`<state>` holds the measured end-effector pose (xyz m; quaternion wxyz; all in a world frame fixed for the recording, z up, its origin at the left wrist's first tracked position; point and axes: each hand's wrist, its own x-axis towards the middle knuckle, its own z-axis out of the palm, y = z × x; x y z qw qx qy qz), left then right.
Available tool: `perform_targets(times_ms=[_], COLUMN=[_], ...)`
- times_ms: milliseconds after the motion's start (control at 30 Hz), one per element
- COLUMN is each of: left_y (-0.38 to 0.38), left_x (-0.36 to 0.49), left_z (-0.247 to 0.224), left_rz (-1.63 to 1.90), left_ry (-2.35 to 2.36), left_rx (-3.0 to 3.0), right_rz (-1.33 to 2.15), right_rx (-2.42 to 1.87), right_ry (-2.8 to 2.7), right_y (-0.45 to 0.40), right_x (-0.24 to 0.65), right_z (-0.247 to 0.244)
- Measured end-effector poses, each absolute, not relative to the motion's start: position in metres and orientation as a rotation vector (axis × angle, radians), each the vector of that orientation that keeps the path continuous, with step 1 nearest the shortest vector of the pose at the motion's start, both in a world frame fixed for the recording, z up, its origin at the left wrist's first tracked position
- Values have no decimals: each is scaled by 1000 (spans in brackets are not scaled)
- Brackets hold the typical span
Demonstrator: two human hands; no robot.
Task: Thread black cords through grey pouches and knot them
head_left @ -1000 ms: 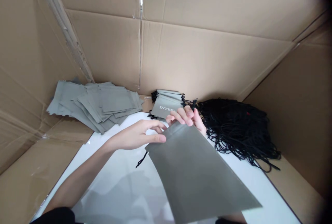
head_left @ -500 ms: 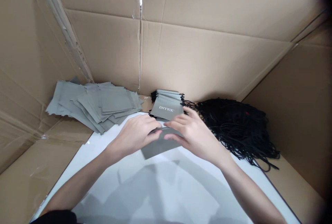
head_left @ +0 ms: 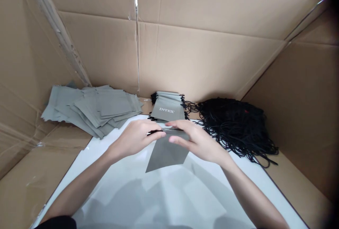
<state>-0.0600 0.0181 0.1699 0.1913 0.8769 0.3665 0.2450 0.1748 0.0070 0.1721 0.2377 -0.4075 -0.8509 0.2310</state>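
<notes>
Cardboard walls (head_left: 212, 10) rise around a white tabletop (head_left: 127, 200). At its far right lies a heap of black cords (head_left: 233, 126); at its far left, a spread pile of grey pieces (head_left: 87, 107). Between them, low in front, the left hand (head_left: 135, 137) has thumb and fingers closed near the upper left edge of a grey pouch (head_left: 166, 154), while the right hand (head_left: 200, 139) lays its thumb over the pouch, index finger parted from it; whether that hand grips cannot be told. The pouch slants between both hands, just before a smaller stack of finished-looking pouches (head_left: 169, 103), the top one lettered INTEX
</notes>
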Motion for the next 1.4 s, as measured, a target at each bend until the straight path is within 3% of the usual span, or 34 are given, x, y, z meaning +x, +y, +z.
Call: perform_targets(times_ms=[100,300,767,1267,1400], left_y=[15,19,31,40,44], left_x=[-60,-80,-105,-110,-118], left_z=[172,184,191,186,184], left_rz=[656,689,817,825,873], left_ry=[974,990,1168,931,833], left_rx=[2303,2240,2213,2528,2572], right_rz=[903,1100,1350,2019,2058], right_rx=[-1018,-1000,-993,-723,-716], right_ry=[-2262,-2142,-1948,-1448,-1355], right_y=[10,17,25,35,38], right_x=[161,170,176,153,143], right_z=[171,171,154,132,122])
